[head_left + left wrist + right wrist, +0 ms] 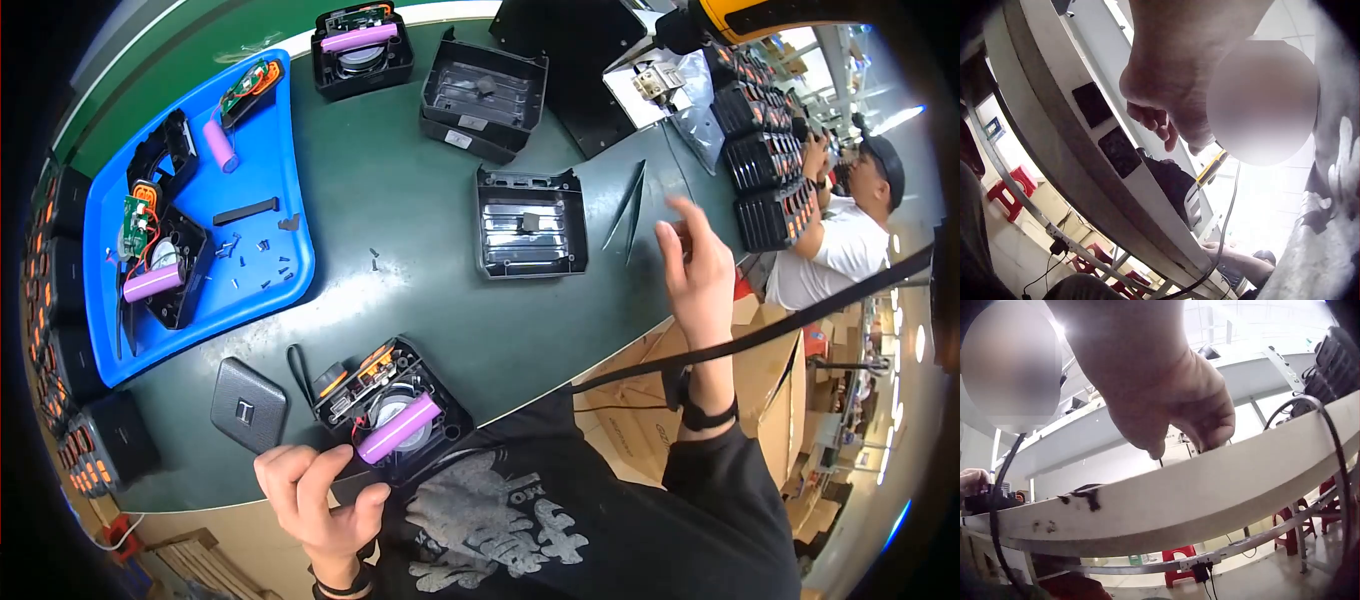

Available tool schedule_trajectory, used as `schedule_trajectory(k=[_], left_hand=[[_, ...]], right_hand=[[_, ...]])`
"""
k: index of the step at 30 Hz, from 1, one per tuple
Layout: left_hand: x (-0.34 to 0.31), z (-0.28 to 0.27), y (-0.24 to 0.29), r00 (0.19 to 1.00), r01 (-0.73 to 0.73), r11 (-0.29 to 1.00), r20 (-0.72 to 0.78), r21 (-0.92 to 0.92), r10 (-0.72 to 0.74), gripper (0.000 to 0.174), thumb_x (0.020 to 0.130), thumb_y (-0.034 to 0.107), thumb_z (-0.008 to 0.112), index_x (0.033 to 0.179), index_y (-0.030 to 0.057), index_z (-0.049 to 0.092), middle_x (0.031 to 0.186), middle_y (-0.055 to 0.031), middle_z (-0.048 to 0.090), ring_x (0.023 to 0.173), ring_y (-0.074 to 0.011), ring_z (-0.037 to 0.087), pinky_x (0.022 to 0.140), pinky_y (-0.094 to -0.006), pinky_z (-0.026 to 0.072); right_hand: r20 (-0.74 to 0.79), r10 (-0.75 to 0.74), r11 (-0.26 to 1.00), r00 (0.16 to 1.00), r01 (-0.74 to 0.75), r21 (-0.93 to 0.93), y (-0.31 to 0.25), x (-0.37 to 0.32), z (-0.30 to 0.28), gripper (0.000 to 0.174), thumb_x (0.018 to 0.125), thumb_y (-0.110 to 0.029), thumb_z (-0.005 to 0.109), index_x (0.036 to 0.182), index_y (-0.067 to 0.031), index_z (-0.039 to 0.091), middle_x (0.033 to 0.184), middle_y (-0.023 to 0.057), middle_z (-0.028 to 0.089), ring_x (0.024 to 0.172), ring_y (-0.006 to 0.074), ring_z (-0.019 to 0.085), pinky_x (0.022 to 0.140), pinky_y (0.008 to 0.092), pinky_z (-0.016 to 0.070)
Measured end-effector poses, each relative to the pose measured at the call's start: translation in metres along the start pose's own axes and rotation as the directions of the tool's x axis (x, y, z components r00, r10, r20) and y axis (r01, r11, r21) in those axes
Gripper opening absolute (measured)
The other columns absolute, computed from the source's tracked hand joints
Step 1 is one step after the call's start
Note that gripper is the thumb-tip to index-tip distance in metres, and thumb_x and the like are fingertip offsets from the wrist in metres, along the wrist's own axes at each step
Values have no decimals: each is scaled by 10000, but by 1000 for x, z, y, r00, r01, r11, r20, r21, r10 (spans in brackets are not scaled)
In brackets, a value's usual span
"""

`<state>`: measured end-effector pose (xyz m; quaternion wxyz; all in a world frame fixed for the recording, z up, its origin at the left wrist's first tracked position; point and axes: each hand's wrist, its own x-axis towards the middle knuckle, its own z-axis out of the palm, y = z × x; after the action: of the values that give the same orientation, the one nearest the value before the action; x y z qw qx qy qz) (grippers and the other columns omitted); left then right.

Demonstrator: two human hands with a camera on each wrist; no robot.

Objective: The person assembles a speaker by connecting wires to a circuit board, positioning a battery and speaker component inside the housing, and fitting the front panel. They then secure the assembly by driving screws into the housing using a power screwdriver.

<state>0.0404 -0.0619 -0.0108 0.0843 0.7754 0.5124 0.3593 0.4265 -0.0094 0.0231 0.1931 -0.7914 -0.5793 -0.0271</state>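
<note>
At the table's near edge lies an open black housing (455, 410) with a purple cylindrical cell (400, 428), a round part and orange-trimmed pieces. My left hand (318, 500) is just beside its lower left side, fingers loosely bent and nothing seen between them; whether a fingertip touches the housing I cannot tell. In the left wrist view the left hand (1172, 81) hangs with bent fingers. My right hand (700, 275) hovers by the table's right edge, thumb and fingers apart, right of the tweezers (633, 212). The right wrist view shows the right hand (1166, 394) with its fingertips partly hidden.
A blue tray (300, 200) at the left holds housings, cells and screws. An empty black shell (530, 262) lies mid-table, with stacked shells (485, 95) behind. A black case (248, 405) sits left of the near housing. A black cable (760, 345) crosses by the right forearm.
</note>
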Motion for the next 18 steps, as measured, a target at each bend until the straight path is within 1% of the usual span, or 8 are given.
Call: schedule_trajectory(k=[4,6,8,9,13,15,16,18], left_hand=[[-3,-1,2,1000,4,1000,-17,-14,-4,452,834,520,718,948,85,682,892,-68,504,794,-275,512,691,-395,415],[-1,-3,3,1000,-2,1000,-12,-31,2,418,811,498,751,926,98,705,883,-57,511,792,-268,513,686,-386,419],[1,-5,3,1000,-3,999,5,-48,3,404,793,472,773,947,102,717,877,-49,517,790,-255,515,695,-379,428],[1,-5,2,1000,-11,999,1,-49,11,399,789,461,778,953,102,721,882,-44,521,791,-250,516,700,-375,432],[1,-6,-4,1000,-29,998,6,-62,29,401,787,456,776,969,102,728,901,-34,534,789,-237,525,713,-362,435],[4,-4,-6,999,-40,996,19,-83,41,414,778,462,776,981,104,733,907,-31,540,787,-231,532,720,-364,434],[5,-4,-6,999,-35,996,15,-86,36,414,778,462,776,981,104,733,907,-31,540,787,-231,532,720,-364,434],[6,-3,-6,998,-46,995,41,-94,50,416,768,463,778,978,107,736,912,-29,543,790,-231,533,722,-368,433]], right_hand=[[39,36,996,999,-33,-79,-4,22,18,761,871,-444,714,1445,-41,420,669,105,625,625,321,629,626,434,506],[21,-61,989,998,63,-133,-11,23,26,756,886,-378,712,1469,-28,382,660,120,609,620,327,620,611,440,497],[144,-37,996,989,49,-80,-16,26,26,730,895,-270,703,1479,-5,354,662,129,587,621,329,611,601,450,484],[108,-104,994,989,107,-23,-5,26,30,699,886,-147,690,1473,19,348,647,134,565,593,327,585,591,447,472],[144,-132,988,981,119,98,25,18,24,610,885,-56,664,1431,50,415,660,81,557,566,192,529,573,336,452],[295,-22,907,955,-105,407,45,10,22,496,932,-65,616,1380,87,464,694,3,551,607,100,519,583,255,432],[296,-26,910,955,-100,403,49,4,15,496,932,-65,616,1380,87,464,694,3,551,607,100,519,583,255,432],[453,110,798,885,-350,491,23,-6,-8,418,974,-111,574,1333,94,512,741,-41,549,639,52,515,586,210,410]])
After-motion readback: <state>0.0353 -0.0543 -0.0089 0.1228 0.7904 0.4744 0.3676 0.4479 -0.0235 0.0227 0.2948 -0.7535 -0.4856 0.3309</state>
